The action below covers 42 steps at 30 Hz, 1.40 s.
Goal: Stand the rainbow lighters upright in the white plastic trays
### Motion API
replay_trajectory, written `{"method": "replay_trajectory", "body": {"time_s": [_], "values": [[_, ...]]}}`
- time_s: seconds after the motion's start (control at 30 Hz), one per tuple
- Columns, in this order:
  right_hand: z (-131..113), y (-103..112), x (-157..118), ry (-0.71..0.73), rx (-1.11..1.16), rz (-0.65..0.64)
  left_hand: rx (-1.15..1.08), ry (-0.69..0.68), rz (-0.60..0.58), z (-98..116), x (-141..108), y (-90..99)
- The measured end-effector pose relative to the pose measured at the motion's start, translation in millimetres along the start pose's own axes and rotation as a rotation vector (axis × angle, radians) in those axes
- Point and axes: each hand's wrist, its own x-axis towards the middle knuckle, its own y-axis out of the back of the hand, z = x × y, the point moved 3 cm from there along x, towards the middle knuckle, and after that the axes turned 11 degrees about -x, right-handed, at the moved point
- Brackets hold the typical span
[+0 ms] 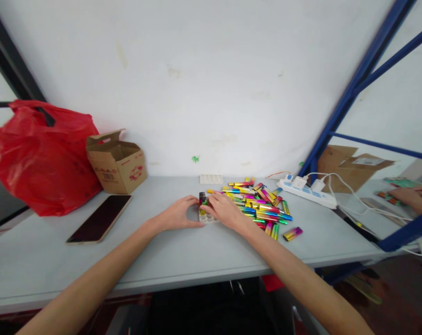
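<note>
A small white tray with holes (208, 218) lies on the table between my hands. A few lighters with black tops (202, 199) stand upright in its left part. My left hand (179, 213) curves around the tray's left side, its thumb at the near corner and its fingertips by the standing lighters. My right hand (223, 209) reaches over the tray from the right, fingers pinched at a lighter; the hand partly hides it. Just right of that hand lies a loose pile of shiny multicoloured lighters (267, 215).
Behind the tray, a second white tray (211, 179) rests by the wall. At left are a phone (99, 218), an open cardboard box (117, 163) and a red plastic bag (45, 158). A power strip (307, 191) with cables lies right, near a blue frame (350, 93). Another person's hands (411, 197) show beyond.
</note>
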Motion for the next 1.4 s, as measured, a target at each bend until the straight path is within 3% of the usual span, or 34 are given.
{"method": "replay_trajectory", "body": {"time_s": [0.17, 0.3, 0.47, 0.6, 0.83, 1.07, 1.27, 1.4], "values": [[2.7, 10.9, -3.0, 0.005, 0.001, -0.024, 0.008, 0.010, 0.005, -2.3, 0.3, -0.7], [37.3, 19.3, -7.1, -0.132, -0.071, -0.002, 0.020, 0.023, -0.012, -1.9, 0.2, 0.2], [83.1, 7.3, -15.2, -0.317, -0.113, -0.200, 0.019, 0.037, -0.022, -0.3, -0.9, 2.1], [98.5, -2.7, -20.3, -0.336, -0.090, -0.281, 0.026, 0.046, -0.025, 0.1, -1.7, 2.1], [111.6, -1.9, -24.5, -0.333, -0.014, -0.212, -0.001, 0.023, -0.008, -1.3, -1.3, 2.4], [103.7, 23.6, -24.0, -0.341, 0.062, -0.075, 0.007, 0.018, -0.003, -2.9, -0.5, 1.7], [92.5, 28.8, -17.0, -0.467, 0.435, 0.199, 0.014, 0.017, 0.001, -3.3, -0.2, 0.9], [82.0, 18.1, -11.9, -0.592, 0.838, 0.230, 0.016, 0.031, -0.001, -2.9, -0.2, 1.2]]}}
